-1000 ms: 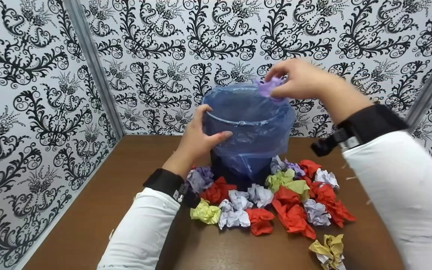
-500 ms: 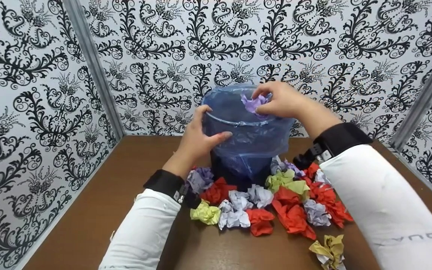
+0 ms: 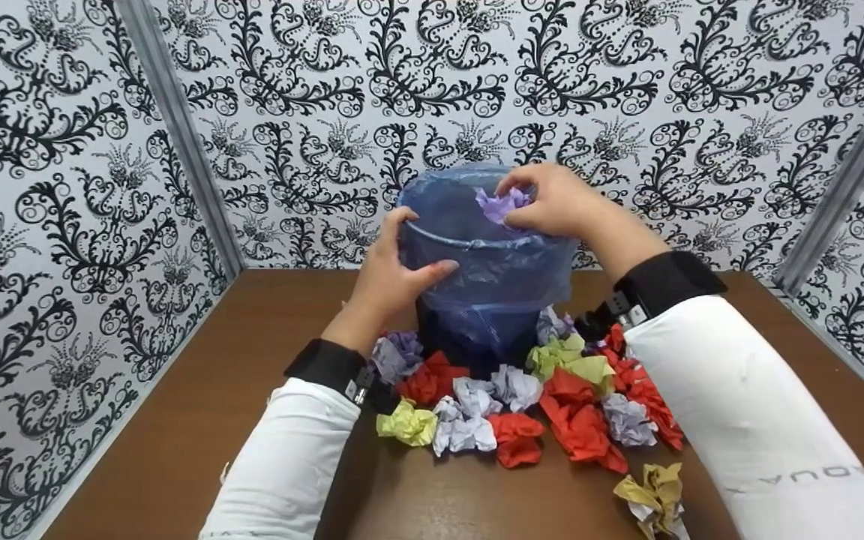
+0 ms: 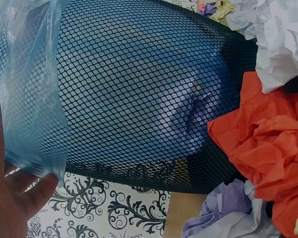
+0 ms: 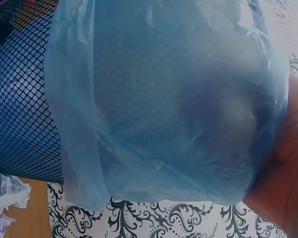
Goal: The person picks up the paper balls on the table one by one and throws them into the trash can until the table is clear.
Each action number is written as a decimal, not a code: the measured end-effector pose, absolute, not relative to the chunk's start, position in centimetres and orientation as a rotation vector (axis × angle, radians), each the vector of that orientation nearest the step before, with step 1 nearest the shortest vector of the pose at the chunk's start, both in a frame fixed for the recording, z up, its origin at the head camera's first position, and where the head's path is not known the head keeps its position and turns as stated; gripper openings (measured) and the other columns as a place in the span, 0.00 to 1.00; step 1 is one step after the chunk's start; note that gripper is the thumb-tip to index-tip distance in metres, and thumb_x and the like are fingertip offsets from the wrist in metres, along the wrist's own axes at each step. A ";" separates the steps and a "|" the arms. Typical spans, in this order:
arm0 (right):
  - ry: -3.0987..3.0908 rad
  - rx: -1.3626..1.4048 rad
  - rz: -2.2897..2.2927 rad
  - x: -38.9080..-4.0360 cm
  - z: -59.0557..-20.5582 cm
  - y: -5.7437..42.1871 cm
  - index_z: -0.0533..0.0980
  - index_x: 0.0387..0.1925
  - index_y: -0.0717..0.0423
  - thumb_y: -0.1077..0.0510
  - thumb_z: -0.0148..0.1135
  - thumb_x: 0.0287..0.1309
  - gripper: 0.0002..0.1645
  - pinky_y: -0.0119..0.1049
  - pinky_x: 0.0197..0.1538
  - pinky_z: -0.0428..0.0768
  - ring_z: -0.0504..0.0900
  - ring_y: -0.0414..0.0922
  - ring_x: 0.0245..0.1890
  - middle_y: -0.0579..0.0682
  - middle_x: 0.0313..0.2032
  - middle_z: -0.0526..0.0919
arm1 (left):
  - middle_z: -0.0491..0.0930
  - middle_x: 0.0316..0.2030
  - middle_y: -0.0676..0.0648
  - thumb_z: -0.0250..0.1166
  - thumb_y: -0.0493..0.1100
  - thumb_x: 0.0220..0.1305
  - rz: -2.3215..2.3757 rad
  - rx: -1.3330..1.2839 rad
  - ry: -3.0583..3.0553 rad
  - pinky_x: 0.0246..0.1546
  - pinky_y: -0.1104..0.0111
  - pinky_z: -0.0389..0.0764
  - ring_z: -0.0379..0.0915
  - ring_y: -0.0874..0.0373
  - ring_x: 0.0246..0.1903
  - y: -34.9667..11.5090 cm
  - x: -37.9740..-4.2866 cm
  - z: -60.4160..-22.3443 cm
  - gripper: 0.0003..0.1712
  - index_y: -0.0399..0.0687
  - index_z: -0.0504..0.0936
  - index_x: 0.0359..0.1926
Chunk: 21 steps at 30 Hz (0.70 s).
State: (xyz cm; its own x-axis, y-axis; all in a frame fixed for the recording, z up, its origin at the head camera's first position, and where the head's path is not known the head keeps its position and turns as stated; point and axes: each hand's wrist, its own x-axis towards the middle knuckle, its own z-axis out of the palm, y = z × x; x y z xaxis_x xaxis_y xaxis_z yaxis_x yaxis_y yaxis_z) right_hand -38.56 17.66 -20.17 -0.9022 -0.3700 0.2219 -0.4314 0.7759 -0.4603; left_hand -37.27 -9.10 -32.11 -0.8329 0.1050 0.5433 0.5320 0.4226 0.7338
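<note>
A black mesh wastebasket point(image 4: 134, 94) stands on the table, lined with a blue plastic bag point(image 3: 477, 277) folded over its rim. My left hand point(image 3: 383, 281) grips the rim at the left, fingertips over the edge and thumb along the outside of the bag. At the right of the mouth, my right hand point(image 3: 552, 202) pinches a crumpled purple paper ball point(image 3: 502, 206) just inside the opening. In the right wrist view the bag hides most of that hand's fingers. Through the mesh, a pale purple crumpled shape point(image 4: 188, 114) shows low inside the basket.
Crumpled paper balls lie around the basket's foot: red point(image 3: 582, 420), grey-white point(image 3: 466, 427), yellow-green point(image 3: 407, 424) and purple point(image 3: 396, 356). A mustard-coloured ball point(image 3: 653, 495) lies nearer the front right. Patterned panels point(image 3: 312, 135) stand behind and beside the brown table point(image 3: 199, 390).
My right hand has moved left and down with the purple paper ball, from above the right rim into the mouth of the basket. The left hand keeps its grip on the rim.
</note>
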 end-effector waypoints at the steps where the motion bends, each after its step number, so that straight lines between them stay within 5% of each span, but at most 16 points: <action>1: -2.847 0.643 0.785 -38.5 -20.2 17.6 0.79 0.58 0.45 0.52 0.71 0.55 0.27 0.48 0.51 0.84 0.80 0.53 0.50 0.55 0.61 0.79 | 0.80 0.55 0.51 0.80 0.73 0.40 -1.398 -0.541 -2.265 0.54 0.58 0.83 0.81 0.56 0.51 -9.1 -37.2 -32.1 0.53 0.69 0.63 0.65; 10: -2.897 0.627 0.772 -38.7 -19.9 17.0 0.77 0.63 0.42 0.51 0.70 0.58 0.30 0.46 0.47 0.87 0.81 0.52 0.50 0.53 0.63 0.78 | 0.79 0.57 0.51 0.79 0.75 0.39 -1.374 -0.525 -2.278 0.56 0.57 0.83 0.81 0.56 0.52 -9.5 -37.3 -32.0 0.54 0.68 0.63 0.65; 21: -2.895 0.629 0.774 -38.9 -20.0 17.4 0.75 0.66 0.47 0.54 0.70 0.57 0.34 0.54 0.62 0.81 0.80 0.55 0.58 0.55 0.63 0.79 | 0.79 0.57 0.51 0.78 0.75 0.40 -1.387 -0.549 -2.281 0.54 0.59 0.84 0.81 0.57 0.51 -9.2 -37.4 -32.1 0.53 0.71 0.62 0.64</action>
State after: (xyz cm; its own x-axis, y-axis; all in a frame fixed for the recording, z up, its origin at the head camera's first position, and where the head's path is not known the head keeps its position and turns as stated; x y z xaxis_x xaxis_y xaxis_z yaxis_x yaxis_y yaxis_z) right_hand -38.86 17.38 -19.98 -0.9124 -0.3678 0.1794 -0.4082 0.7881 -0.4606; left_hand -37.38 -9.16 -32.07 -0.8370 0.1172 0.5345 0.5285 0.4264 0.7341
